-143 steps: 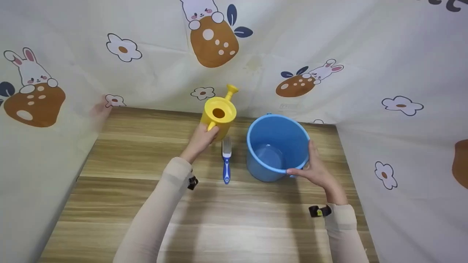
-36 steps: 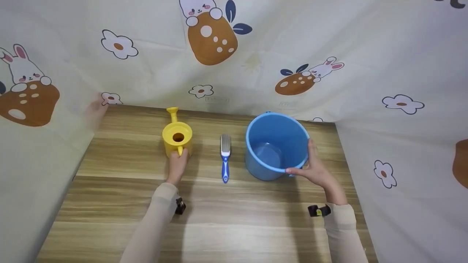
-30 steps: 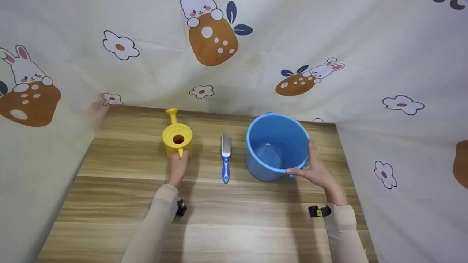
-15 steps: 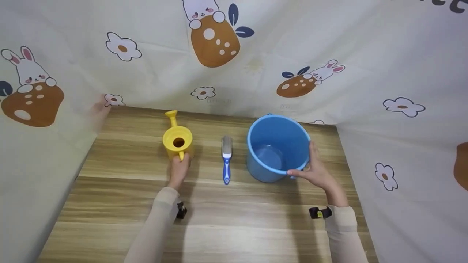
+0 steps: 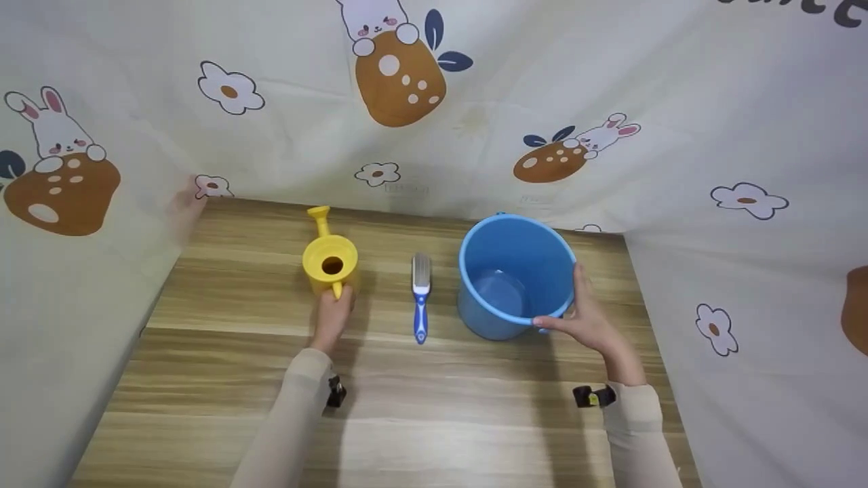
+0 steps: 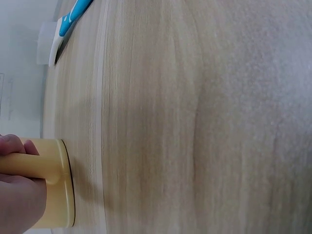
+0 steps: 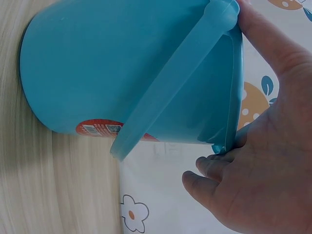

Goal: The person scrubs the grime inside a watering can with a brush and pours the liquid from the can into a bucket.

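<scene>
My left hand [image 5: 332, 315] grips the handle of a yellow watering can [image 5: 330, 256], which stands upright on the wooden surface with its spout pointing to the back. In the left wrist view, fingers wrap round the can's handle [image 6: 29, 165]. My right hand [image 5: 586, 315] holds the rim of a blue bucket [image 5: 491, 325], the thumb at its front and the other fingers along its right side. The bucket's handle [image 7: 170, 87] hangs down its outside in the right wrist view. Between can and bucket lies a brush [image 5: 421, 298] with a blue-and-white handle, untouched.
A wood-grain surface [image 5: 407, 420] lies under everything. White cloth [image 5: 291, 149] printed with rabbits and flowers rises close behind the can and bucket, and along both sides. A red label [image 7: 100, 127] is on the bucket's outside.
Since the oldest frame, my left hand has moved the watering can from behind the brush to the left and set it down. The right hand has stayed on the bucket's rim.
</scene>
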`<state>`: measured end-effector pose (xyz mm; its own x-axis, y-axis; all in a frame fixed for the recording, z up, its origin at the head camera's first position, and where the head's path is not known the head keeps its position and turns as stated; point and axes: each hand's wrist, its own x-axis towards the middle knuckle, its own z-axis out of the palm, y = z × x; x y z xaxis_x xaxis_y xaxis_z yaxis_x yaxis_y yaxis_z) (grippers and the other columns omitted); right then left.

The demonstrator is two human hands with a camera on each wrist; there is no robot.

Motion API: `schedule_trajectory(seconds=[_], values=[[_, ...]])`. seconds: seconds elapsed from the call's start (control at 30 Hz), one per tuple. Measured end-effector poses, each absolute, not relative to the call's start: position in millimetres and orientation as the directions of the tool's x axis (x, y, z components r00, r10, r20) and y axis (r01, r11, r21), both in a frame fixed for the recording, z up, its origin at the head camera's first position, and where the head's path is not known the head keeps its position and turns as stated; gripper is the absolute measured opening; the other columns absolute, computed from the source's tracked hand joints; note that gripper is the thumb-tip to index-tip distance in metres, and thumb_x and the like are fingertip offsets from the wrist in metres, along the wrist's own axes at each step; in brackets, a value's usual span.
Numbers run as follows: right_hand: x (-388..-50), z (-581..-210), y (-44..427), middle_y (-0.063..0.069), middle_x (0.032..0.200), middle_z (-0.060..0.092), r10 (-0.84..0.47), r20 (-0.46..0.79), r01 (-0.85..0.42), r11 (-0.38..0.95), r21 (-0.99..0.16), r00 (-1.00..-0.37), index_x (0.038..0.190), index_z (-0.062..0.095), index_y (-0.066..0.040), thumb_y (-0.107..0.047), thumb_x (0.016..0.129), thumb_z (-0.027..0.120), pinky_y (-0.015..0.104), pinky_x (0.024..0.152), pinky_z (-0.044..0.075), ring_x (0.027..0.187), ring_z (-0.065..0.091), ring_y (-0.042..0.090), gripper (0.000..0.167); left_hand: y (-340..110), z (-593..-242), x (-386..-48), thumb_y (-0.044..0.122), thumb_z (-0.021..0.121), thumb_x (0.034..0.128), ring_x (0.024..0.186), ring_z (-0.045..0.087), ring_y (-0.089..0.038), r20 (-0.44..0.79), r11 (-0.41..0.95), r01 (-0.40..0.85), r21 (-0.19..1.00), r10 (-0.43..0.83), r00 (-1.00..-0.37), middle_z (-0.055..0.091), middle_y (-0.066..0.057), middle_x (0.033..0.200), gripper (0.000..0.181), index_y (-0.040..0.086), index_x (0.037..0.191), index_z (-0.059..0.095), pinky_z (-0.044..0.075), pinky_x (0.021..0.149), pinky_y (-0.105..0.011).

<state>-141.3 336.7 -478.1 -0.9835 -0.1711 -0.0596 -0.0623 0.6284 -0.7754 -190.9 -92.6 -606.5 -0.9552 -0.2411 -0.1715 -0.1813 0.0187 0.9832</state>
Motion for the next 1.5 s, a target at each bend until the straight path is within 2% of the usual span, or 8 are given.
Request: schedule_trajectory(seconds=[0.5,0.73,0.93,1.13,1.37,1.5], values=[[-141.4,-479.7,335.7,0.025,0.164,-0.006,-0.174,-0.037,-0.08,0.617,-0.783,-0.984,0.158,-0.01,-0.006,-0.023,0.074,0.088,0.07,0.116,0.014,0.151,0.004,0.048,0.13,-92.7,-607.4,-190.0,0.011,0.049,0.0935,0.043,0.032,-0.003,-0.17,0.028,-0.181,0.983,-0.238,-0.956,0.036,0.013,0.045,0.043,0.019,0.052,0.04,0.026,0.045,-0.02],[-142.1,-479.8,335.0,0.026,0.164,-0.005,-0.176,-0.037,-0.081,0.618,-0.782,-0.984,0.158,-0.008,-0.005,-0.022,0.074,0.089,0.07,0.116,0.014,0.151,0.005,0.05,0.129,-93.9,-606.3,-189.2,0.012,0.049,0.093,0.044,0.034,-0.004,-0.184,0.027,-0.196,0.98,-0.232,-0.955,0.039,0.012,0.046,0.04,0.017,0.053,0.045,0.028,0.046,-0.02],[-140.7,-478.5,335.2,0.025,0.164,-0.01,-0.175,-0.062,-0.059,0.609,-0.791,-0.983,0.157,-0.012,-0.005,-0.02,0.075,0.088,0.07,0.116,0.013,0.151,0.001,0.049,0.13,-95.2,-605.9,-188.9,0.012,0.049,0.0931,0.044,0.035,-0.004,-0.218,-0.019,-0.218,0.976,-0.194,-0.956,0.042,0.01,0.047,0.035,0.013,0.058,0.051,0.028,0.045,-0.019],[-139.3,-475.2,334.0,0.026,0.164,-0.013,-0.165,-0.086,-0.035,0.617,-0.786,-0.983,0.157,-0.014,-0.005,-0.02,0.075,0.087,0.07,0.116,0.013,0.151,-0.002,0.049,0.131,-95.7,-605.0,-188.9,0.013,0.048,0.0943,0.04,0.034,-0.003,-0.244,-0.051,-0.239,0.97,-0.171,-0.954,0.043,0.009,0.045,0.034,0.002,0.063,0.053,0.026,0.041,-0.018],[-139.7,-475.0,334.1,0.026,0.163,-0.014,-0.162,-0.097,-0.028,0.631,-0.775,-0.982,0.156,-0.014,-0.004,-0.021,0.075,0.087,0.07,0.116,0.011,0.151,-0.004,0.05,0.131,-96.5,-591.4,-185.5,0.01,0.047,0.096,0.041,0.038,-0.002,-0.271,-0.057,-0.266,0.962,-0.141,-0.952,0.048,0.006,0.049,0.037,0.008,0.06,0.056,0.03,0.042,-0.018],[-139.9,-475.6,334.4,0.027,0.163,-0.014,-0.161,-0.099,-0.026,0.634,-0.773,-0.982,0.156,-0.014,-0.004,-0.022,0.075,0.087,0.07,0.116,0.01,0.151,-0.004,0.051,0.131,-95.0,-601.5,-188.2,0.013,0.047,0.0959,0.042,0.038,-0.003,-0.261,-0.054,-0.255,0.965,-0.169,-0.951,0.047,0.007,0.049,0.035,0.0,0.065,0.057,0.029,0.041,-0.018]])
